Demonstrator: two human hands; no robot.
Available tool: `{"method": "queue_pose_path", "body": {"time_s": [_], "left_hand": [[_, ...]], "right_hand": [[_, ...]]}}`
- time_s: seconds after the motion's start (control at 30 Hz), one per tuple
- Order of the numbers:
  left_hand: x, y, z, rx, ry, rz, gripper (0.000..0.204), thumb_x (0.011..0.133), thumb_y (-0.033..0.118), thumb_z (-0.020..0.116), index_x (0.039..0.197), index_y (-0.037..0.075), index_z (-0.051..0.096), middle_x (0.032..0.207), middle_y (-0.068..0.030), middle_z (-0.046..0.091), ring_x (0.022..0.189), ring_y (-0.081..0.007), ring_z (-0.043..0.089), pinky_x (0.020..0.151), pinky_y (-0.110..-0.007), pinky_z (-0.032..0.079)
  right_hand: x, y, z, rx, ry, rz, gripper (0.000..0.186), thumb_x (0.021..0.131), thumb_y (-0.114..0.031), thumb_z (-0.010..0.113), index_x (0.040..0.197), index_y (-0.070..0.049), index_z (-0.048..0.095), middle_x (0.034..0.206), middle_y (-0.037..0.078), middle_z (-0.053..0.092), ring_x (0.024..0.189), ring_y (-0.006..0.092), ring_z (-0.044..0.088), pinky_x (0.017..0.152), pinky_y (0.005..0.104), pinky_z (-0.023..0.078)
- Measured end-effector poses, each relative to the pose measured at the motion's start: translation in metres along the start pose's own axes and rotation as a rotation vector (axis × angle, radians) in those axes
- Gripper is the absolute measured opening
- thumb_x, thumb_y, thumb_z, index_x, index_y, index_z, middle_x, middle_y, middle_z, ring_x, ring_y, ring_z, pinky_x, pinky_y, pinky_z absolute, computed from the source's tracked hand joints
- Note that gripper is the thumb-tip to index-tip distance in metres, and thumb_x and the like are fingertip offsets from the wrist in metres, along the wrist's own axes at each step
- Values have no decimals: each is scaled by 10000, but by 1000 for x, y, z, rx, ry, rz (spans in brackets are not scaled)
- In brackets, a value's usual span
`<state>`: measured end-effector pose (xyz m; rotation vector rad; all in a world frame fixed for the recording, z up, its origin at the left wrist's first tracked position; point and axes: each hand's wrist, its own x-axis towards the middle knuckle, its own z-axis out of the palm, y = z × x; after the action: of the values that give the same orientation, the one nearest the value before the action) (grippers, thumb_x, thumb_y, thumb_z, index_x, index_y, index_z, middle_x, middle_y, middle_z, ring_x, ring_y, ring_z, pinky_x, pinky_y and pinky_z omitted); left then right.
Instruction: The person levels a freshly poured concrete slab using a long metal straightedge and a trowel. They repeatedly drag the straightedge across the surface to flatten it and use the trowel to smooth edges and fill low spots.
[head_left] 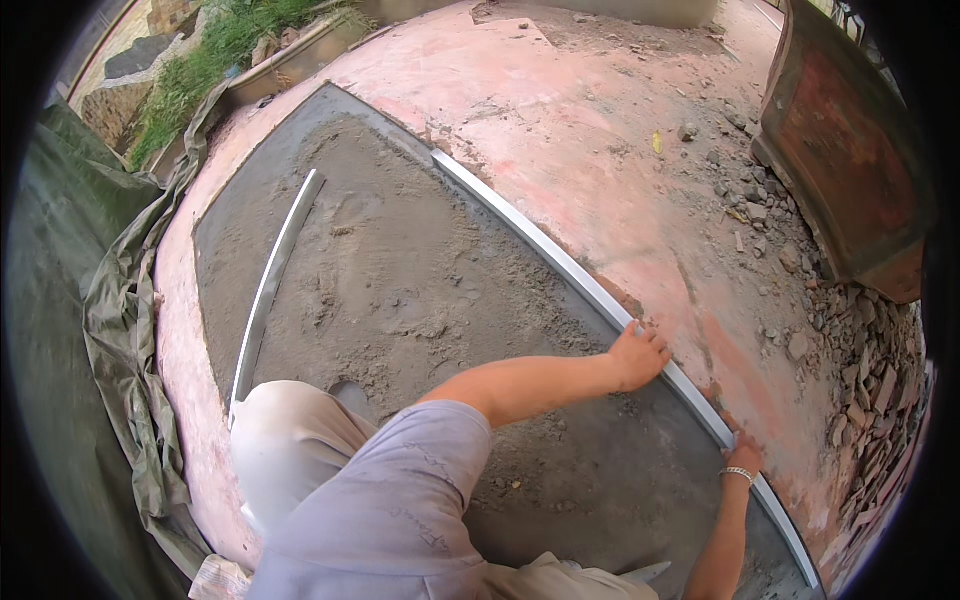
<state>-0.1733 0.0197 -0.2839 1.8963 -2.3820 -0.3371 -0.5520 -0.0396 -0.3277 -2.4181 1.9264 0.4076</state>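
A long silvery straightedge bar lies along the right edge of a patch of wet grey mortar. My left hand is closed over the bar about midway, fingers curled across its outer side. Farther down the same bar, nearer to me, my right hand grips it; a bracelet circles that wrist. Some of the right fingers are hidden behind the hand. A second metal bar rests on the mortar at the left, its near end by my knee.
Pinkish, dusty floor surrounds the mortar. Broken rubble and stacked tile shards lie at the right, beneath a rusty metal tub-like thing. A dark green tarp hangs along the left; plants grow beyond it.
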Motion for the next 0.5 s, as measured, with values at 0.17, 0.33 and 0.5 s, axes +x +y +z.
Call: {"method": "queue_pose_path", "body": {"time_s": [0.17,0.33,0.5], "left_hand": [[21,14,14,37,-44,-10,259,919,190,544,1125,140,692,1180,-66,653,1190,-276,554,1056,-578,347],[8,-66,-3,137,-19,-53,242,925,197,541,1057,154,739,1168,-37,674,1164,-253,575,1034,-592,348],[-31,-192,-47,284,-77,-267,246,937,199,528,1045,177,747,1170,-25,682,1169,-257,582,1029,-636,334]], "right_hand": [[3,-92,-23,164,97,-174,530,669,-176,856,1157,-96,665,1128,120,665,1113,307,614,994,449,443],[1,-42,-12,248,63,-96,596,634,-145,873,1185,-100,652,1174,127,657,1147,311,601,1003,452,439],[-25,88,29,0,-6,175,616,628,-118,875,1200,-122,649,1202,139,652,1148,325,609,995,446,490]]}}
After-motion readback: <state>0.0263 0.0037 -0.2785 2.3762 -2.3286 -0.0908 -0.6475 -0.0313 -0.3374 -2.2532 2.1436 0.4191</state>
